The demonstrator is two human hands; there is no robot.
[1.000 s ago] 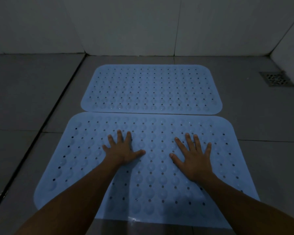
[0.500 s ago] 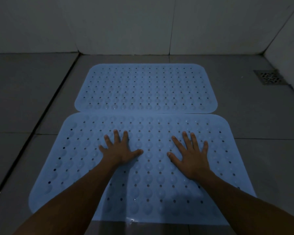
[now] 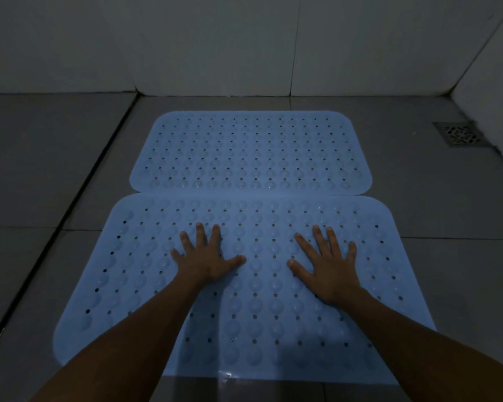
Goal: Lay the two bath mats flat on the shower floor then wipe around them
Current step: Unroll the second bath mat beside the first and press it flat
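Palms flat, fingers spread, gripping nothing: left hand [image 3: 205,264] and right hand [image 3: 330,271] pressed side by side on near bath mat [image 3: 157,285], directly beneath both, neither nearer. Long axis left to right, parallel to far bath mat [image 3: 250,152], edges touching or slightly overlapped. Both flat on shower floor [image 3: 41,169]; floor drain [image 3: 459,134] far right. Probably wiping next; no cloth visible.
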